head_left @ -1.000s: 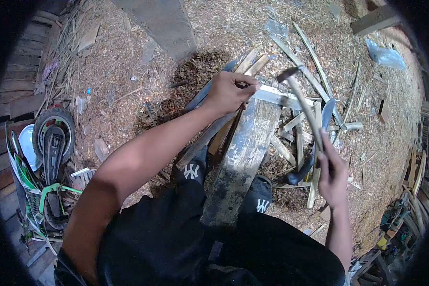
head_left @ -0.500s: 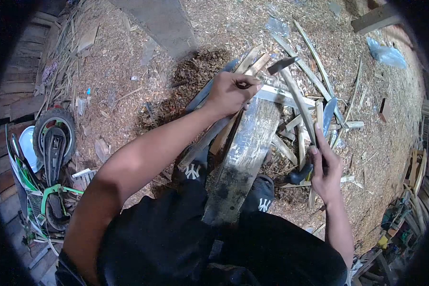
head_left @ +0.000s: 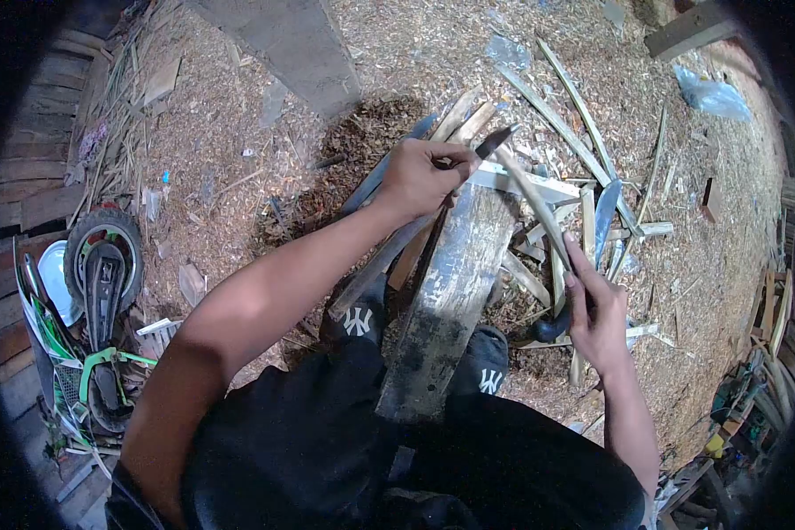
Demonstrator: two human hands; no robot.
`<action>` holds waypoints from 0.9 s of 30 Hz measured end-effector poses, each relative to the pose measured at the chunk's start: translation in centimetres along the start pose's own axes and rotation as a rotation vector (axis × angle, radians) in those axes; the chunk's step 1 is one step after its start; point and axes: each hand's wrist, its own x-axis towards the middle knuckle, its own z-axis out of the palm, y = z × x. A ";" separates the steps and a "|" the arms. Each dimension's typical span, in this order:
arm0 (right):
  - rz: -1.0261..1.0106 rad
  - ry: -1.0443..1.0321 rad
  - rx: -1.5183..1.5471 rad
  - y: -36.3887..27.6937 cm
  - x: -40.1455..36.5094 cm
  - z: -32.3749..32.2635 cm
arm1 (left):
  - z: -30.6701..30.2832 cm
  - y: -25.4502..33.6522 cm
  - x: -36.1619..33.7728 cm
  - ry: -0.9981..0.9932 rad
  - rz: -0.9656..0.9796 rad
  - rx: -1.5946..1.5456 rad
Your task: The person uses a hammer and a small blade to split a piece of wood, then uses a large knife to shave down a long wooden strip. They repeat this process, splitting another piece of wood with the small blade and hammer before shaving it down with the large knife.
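Note:
My right hand (head_left: 599, 322) grips the wooden handle of a hammer (head_left: 536, 199), which slants up and left. Its dark metal head (head_left: 497, 141) is beside the fingertips of my left hand (head_left: 426, 177). Those fingertips are pinched together over the far end of a worn wooden plank (head_left: 455, 291); whatever they hold is too small or hidden to make out. A pale strip (head_left: 526, 183) lies across that end of the plank, just below the hammer head. The plank runs toward me between my legs.
A machete-like blade (head_left: 606, 212) with a dark handle lies right of the plank among scattered wood strips (head_left: 556, 110). Wood shavings cover the ground. A small green-framed wheeled vehicle (head_left: 102, 309) stands at the left, and a plastic bag (head_left: 714, 95) lies at the upper right.
The hammer head has moved left and down, closer to my left fingertips, and has turned. My right hand has shifted slightly left and down with the handle. My left hand stays nearly in place.

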 end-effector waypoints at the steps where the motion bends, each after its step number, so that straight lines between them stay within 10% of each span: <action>1: 0.034 0.011 0.023 -0.3 -0.1 -0.1 | 0.2 -0.4 0.0 0.009 0.057 -0.082; 27: 0.122 -0.032 0.106 0.0 -0.2 -0.1 | -0.8 2.4 -0.9 -0.134 -0.159 -0.019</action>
